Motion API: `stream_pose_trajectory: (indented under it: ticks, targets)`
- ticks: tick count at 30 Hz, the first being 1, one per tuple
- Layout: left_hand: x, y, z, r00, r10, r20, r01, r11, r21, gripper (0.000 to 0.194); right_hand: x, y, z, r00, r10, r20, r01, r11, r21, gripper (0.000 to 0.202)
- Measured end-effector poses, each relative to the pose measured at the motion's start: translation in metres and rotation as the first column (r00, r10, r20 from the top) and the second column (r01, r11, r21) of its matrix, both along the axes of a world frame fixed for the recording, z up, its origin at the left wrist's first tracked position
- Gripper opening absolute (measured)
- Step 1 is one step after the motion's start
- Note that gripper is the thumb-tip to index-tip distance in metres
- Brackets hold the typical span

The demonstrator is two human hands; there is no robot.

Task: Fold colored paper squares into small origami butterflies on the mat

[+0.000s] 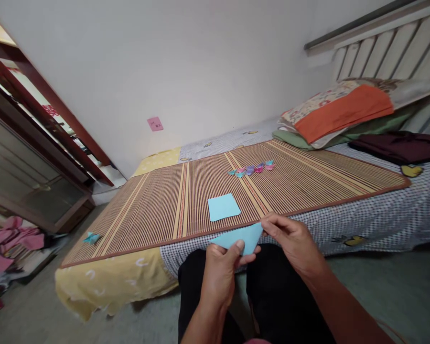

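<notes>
A light blue paper (246, 237), folded into a triangle, is held above my lap at the bed's front edge. My left hand (222, 267) grips its lower part, thumb on top and fingers beneath. At the paper's upper right corner, my right hand (294, 241) pinches the tip between thumb and fingers. Just beyond lies a flat blue square of paper (224, 207) on the striped mat (150, 205). Farther back on the mat sits a row of several small folded paper pieces (252, 169) in blue, pink and purple. One blue folded piece (91, 238) rests at the mat's left end.
Folded bedding with an orange cloth (347, 112) is stacked at the back right, beside dark folded cloth (397, 148). A radiator (390, 48) stands behind it. Pink clothes (14, 241) lie at the far left near a cabinet (32, 177).
</notes>
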State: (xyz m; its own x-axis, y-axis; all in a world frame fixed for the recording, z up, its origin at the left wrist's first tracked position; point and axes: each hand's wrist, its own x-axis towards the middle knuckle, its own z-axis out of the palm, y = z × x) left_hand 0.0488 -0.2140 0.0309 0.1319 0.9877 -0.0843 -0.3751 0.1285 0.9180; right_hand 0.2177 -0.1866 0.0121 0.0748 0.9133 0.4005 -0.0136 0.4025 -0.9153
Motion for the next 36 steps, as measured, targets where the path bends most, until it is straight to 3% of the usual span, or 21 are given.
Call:
stream_pose_trajectory:
  ticks: [6, 9, 12, 15, 21, 29, 36]
  targets:
    - [-0.001, 0.001, -0.002, 0.999, -0.009, -0.044, 0.009, 1.000, 0.017, 0.050, 0.001, -0.002, -0.001, 0.984, -0.135, 0.115, 0.113, 0.978, 0.177, 0.013]
    - [-0.002, 0.001, -0.004, 0.997, -0.016, -0.079, 0.019, 0.999, 0.033, 0.046, 0.002, -0.002, -0.003, 0.986, -0.094, 0.136, 0.078, 0.990, 0.121, 0.006]
    - [-0.002, 0.002, -0.005, 0.993, -0.023, -0.117, 0.031, 0.997, 0.070, 0.039, 0.003, -0.003, -0.001, 0.988, -0.062, 0.142, 0.048, 0.993, 0.104, 0.012]
    - [-0.003, 0.003, -0.003, 0.984, -0.023, -0.176, 0.042, 0.993, 0.107, 0.035, 0.003, -0.006, 0.005, 0.970, -0.106, 0.219, 0.066, 0.981, 0.180, 0.006]
    - [-0.004, 0.001, -0.002, 0.973, -0.042, -0.227, 0.071, 0.990, 0.120, 0.033, 0.000, -0.010, 0.016, 0.929, -0.079, 0.363, -0.048, 0.944, 0.328, 0.015]
    - [-0.004, -0.001, -0.001, 0.972, -0.055, -0.231, 0.078, 0.992, 0.095, 0.033, -0.001, -0.013, 0.018, 0.934, -0.070, 0.350, -0.062, 0.934, 0.352, 0.016]
    - [-0.002, -0.004, 0.003, 0.968, -0.070, -0.240, 0.100, 0.989, 0.113, 0.034, -0.001, -0.015, 0.021, 0.946, 0.010, 0.323, -0.099, 0.960, 0.262, 0.012]
